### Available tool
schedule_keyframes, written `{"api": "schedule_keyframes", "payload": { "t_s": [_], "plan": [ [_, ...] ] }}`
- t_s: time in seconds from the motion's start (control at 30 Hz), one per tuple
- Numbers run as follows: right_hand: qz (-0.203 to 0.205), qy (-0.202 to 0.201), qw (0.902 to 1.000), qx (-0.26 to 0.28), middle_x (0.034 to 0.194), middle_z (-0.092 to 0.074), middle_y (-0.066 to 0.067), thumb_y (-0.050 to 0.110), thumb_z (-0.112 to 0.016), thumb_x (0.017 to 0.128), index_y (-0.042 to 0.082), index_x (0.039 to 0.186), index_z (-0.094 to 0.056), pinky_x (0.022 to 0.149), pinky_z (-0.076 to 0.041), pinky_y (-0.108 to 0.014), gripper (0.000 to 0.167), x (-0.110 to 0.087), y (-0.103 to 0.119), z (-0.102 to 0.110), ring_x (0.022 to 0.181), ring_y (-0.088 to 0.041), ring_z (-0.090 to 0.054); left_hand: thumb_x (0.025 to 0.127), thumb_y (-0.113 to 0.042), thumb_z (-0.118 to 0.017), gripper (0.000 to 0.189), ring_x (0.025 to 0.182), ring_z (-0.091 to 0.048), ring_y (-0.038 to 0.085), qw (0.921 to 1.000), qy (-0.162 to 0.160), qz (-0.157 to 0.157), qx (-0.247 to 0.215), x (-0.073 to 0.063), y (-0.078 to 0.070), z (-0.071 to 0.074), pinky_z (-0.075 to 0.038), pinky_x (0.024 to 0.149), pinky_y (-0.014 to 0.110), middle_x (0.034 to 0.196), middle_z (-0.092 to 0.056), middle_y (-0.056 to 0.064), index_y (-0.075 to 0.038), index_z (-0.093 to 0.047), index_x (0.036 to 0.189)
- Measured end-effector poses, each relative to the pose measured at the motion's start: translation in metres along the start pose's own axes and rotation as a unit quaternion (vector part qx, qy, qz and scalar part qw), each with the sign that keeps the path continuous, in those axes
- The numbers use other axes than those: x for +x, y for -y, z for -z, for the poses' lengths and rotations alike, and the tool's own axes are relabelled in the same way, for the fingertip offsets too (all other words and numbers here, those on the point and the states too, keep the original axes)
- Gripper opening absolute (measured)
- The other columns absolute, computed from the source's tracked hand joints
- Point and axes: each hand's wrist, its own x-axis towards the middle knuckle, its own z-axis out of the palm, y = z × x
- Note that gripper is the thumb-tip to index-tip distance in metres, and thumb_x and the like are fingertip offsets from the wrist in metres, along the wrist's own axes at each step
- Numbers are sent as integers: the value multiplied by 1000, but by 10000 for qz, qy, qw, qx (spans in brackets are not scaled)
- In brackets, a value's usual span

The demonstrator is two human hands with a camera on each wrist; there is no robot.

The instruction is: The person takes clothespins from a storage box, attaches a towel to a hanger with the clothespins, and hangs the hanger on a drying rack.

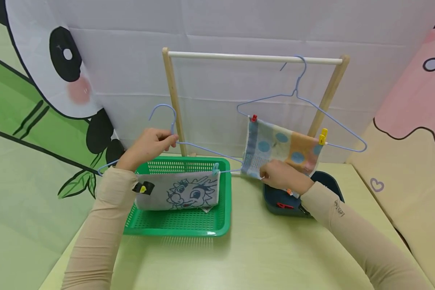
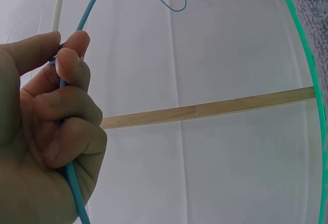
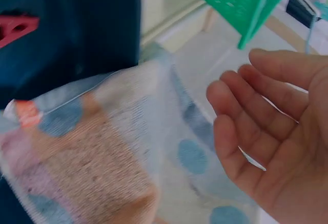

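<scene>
My left hand (image 1: 150, 147) grips a blue wire hanger (image 1: 210, 150) just below its hook, fingers curled round the wire in the left wrist view. A grey towel (image 1: 152, 201) with a dragon-like drawing hangs from it over the green basket (image 1: 226, 201). A teal clip (image 1: 215, 168) and a black-and-yellow clip (image 1: 143, 188) are on this towel. My right hand (image 1: 284, 175) is in front of a dotted multicoloured towel (image 1: 266, 139), its fingers loosely bent and holding nothing. A red clip (image 1: 254, 118) and a yellow clip (image 1: 322, 137) fasten that towel to a second blue hanger (image 1: 340, 125).
The second hanger hooks over the white bar (image 1: 224, 56) of a wooden-legged rack (image 1: 173, 92) at the back. Below my right forearm stands a dark blue bin (image 1: 275, 207) with a red clip (image 1: 284, 206) in it. Printed curtains (image 1: 217, 24) enclose the table (image 1: 246, 249).
</scene>
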Motion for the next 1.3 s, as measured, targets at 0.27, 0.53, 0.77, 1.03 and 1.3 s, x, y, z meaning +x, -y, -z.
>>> {"api": "schedule_keyframes", "payload": {
  "t_s": [0.27, 0.53, 0.77, 1.03, 1.3],
  "plan": [
    [186, 891, 9954, -308, 69, -57, 5, 10, -62, 90, 12, 80, -67, 57, -42, -27, 12, -6, -18, -10, 54, -7, -49, 100, -38, -46, 40, 66, -46, 25, 10000, -21, -84, 45, 0, 1, -1, -38, 59, 36, 78, -58, 11, -8, -67, 86],
    [181, 1379, 9900, -242, 66, -53, 9, 7, -60, 90, 15, 74, -66, 57, -41, -27, 19, -13, -26, -19, 55, -6, -45, 100, -38, -45, 39, 66, -45, 25, 10000, 51, -82, 22, -1, 1, -2, -38, 59, 36, 79, -57, 13, -8, -67, 86],
    [-280, 1972, 9799, 116, 64, -50, 5, 7, -53, 95, 11, 76, -66, 56, -37, -29, 24, -19, -29, -30, 53, -10, -41, 100, -39, -46, 39, 69, -46, 25, 9999, 73, -36, -64, -2, 0, -1, -38, 61, 36, 79, -57, 10, -8, -66, 86],
    [-616, 2295, 9713, 111, 48, -37, 7, 0, -49, 89, 15, 54, -56, 50, -26, -30, 39, -26, -30, -38, 46, -11, -23, 100, -37, -46, 38, 65, -43, 25, 9999, 89, -61, -29, -1, -2, 0, -36, 58, 35, 78, -56, 12, -8, -66, 85],
    [-862, 2438, 9660, 48, 47, -26, 7, -2, -48, 86, 21, 50, -43, 55, -26, -33, 43, -31, -37, -51, 48, -12, -14, 100, -38, -46, 39, 67, -43, 25, 9999, 112, -23, -126, -2, -2, 1, -36, 60, 36, 80, -56, 13, -8, -66, 87]
  ]
}}
